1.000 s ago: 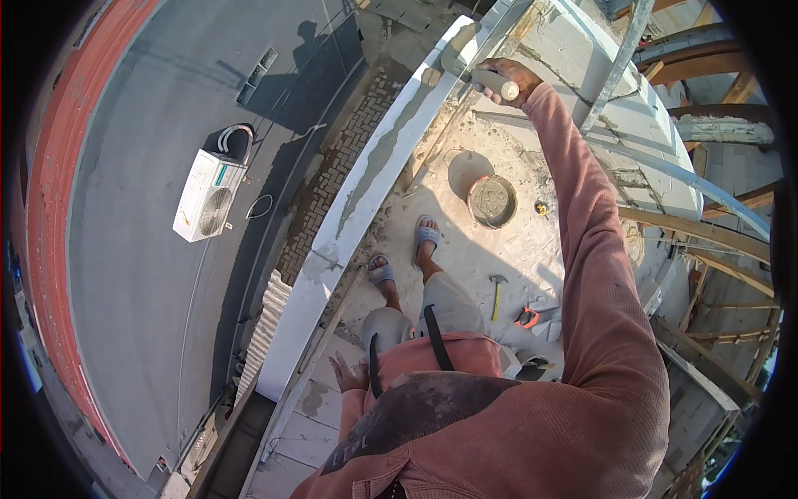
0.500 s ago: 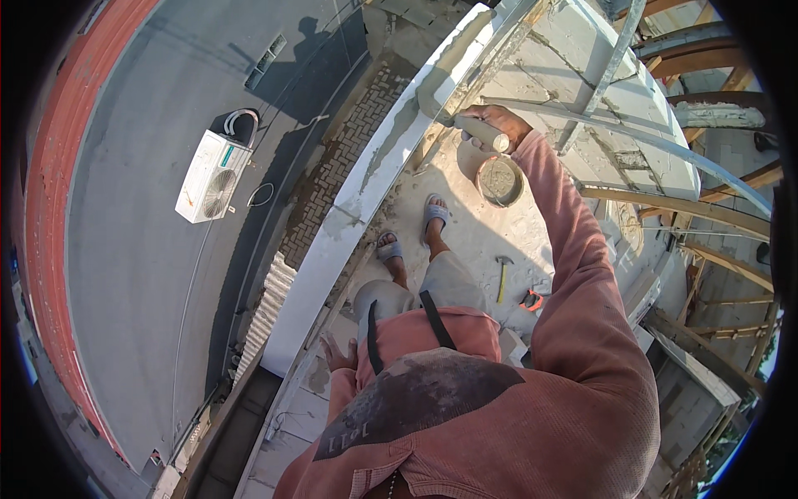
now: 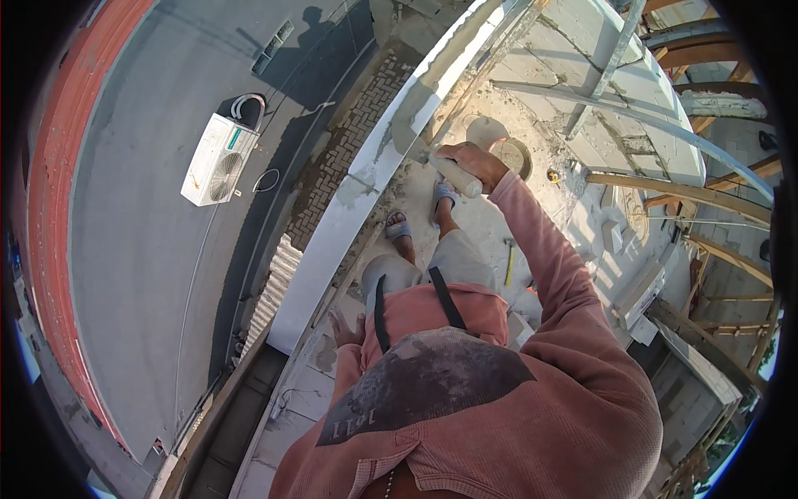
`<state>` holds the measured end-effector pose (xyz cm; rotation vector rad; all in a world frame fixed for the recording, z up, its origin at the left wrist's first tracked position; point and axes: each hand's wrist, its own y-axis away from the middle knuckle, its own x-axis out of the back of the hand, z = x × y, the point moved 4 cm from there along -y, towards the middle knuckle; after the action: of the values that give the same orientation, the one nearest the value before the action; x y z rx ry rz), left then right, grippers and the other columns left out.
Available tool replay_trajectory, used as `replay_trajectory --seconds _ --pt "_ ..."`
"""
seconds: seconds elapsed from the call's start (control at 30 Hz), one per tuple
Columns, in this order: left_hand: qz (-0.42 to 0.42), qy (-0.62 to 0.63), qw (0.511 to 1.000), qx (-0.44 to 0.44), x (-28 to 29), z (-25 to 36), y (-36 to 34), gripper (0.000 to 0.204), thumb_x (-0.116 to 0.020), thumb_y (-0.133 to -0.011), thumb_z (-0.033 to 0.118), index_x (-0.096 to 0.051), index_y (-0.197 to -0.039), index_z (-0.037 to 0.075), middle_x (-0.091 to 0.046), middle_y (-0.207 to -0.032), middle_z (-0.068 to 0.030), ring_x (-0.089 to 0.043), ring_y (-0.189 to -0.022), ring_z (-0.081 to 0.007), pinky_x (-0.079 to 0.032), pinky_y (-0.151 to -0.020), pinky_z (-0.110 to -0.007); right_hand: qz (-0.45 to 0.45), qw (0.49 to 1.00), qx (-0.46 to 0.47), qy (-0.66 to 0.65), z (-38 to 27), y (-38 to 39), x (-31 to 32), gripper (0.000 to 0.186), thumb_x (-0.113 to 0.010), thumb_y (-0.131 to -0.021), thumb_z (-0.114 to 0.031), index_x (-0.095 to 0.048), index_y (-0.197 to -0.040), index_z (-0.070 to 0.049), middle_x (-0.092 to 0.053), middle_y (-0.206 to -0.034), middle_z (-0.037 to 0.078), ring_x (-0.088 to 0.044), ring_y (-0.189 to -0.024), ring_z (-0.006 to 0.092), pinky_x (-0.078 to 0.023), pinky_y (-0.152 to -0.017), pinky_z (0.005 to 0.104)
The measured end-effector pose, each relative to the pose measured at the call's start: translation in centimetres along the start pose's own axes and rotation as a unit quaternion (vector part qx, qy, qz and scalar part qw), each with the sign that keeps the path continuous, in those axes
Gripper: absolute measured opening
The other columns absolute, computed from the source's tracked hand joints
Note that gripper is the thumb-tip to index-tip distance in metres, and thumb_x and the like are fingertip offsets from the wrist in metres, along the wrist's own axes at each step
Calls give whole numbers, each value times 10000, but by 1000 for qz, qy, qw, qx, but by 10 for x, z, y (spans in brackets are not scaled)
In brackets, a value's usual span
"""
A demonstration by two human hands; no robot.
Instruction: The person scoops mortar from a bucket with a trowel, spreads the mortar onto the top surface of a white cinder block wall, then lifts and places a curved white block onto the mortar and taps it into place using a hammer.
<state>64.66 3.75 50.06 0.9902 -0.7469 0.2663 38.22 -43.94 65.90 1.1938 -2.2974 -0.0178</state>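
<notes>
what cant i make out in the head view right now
All in the head view:
Trowel blade: its outline blends into the grey mortar.
Bucket: partly hidden behind the right hand.
Orange object: mostly covered by the right sleeve, so its kind is unclear.
White wall: far end cut off by the top edge.
Left hand: too small to tell whether it touches anything.
</notes>
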Motion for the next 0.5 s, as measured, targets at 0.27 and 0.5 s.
replay_trajectory --seconds 0.27,0.5 --pt "12 -11 999 -37 -7 -16 -7 959 -660 -867 568 -248 -1564 52 -144 -1608 -305 -185 -1488 -457 -267 -1193 -482 52 912 -274 -301 16 5 -103 317 -428 -1020 -267 -673 -1191 -161 -668 -897 221 -693 -834 349 -546 -735 379" --pt "1 -20 998 -60 -9 -18 -16 990 -672 -857 591 -261 -1549 14 -137 -1598 -330 -168 -1489 -465 -258 -1196 -487 87 964 -221 -119 25 32 -179 509 -526 -994 -422 -604 -1248 12 -693 -1025 225 -696 -842 305 -538 -760 386"
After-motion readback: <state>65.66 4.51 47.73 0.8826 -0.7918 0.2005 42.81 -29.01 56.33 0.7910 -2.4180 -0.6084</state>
